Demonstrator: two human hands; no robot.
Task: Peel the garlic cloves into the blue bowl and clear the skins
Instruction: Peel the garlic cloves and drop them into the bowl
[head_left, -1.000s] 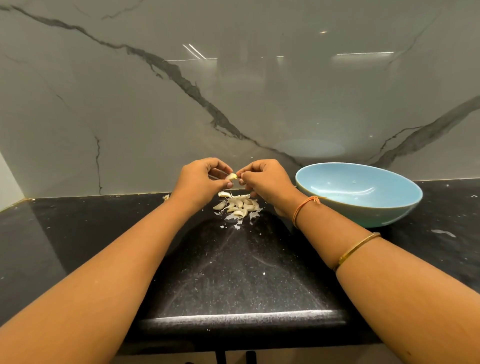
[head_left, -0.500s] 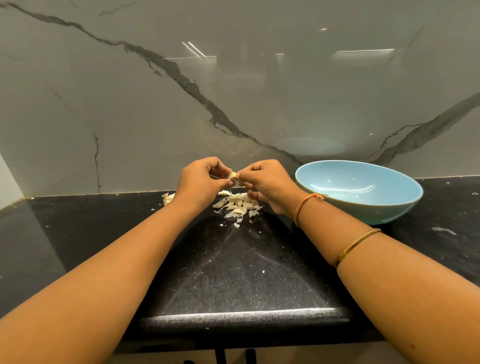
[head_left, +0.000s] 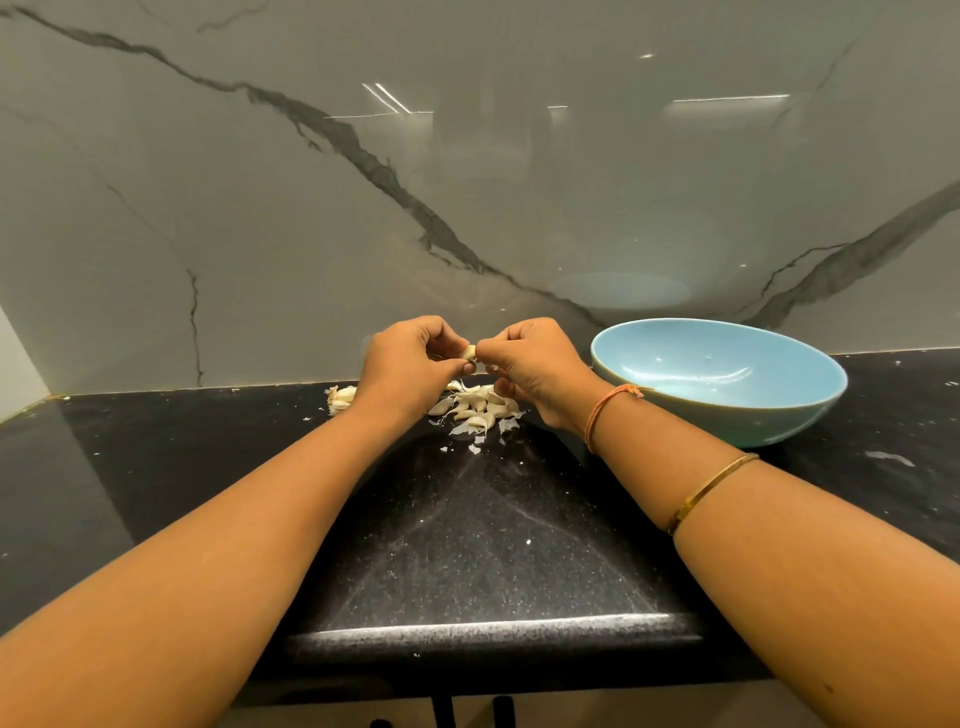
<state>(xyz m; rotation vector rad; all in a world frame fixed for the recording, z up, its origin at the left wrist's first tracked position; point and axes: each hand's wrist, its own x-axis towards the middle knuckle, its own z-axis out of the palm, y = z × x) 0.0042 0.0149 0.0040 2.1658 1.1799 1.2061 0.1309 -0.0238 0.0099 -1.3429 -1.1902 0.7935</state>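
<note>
Both hands meet above a pile of garlic cloves and skins (head_left: 478, 408) on the black counter. My left hand (head_left: 410, 364) and my right hand (head_left: 535, 369) each pinch one small garlic clove (head_left: 469, 352) between fingertips and thumb, held a little above the pile. The blue bowl (head_left: 727, 415) stands to the right of my right hand, close to the wrist; its inside looks bare. A part of a garlic bulb (head_left: 343, 397) lies left of my left wrist, by the wall.
The black speckled counter (head_left: 493, 535) runs to a rounded front edge near me. A grey marble wall (head_left: 467, 182) rises right behind the pile. Small skin flakes (head_left: 891, 458) lie scattered on the counter at the right.
The hands stayed together on the clove with small finger movements. The view shifted slightly, bringing the garlic bulb piece at the left into sight.
</note>
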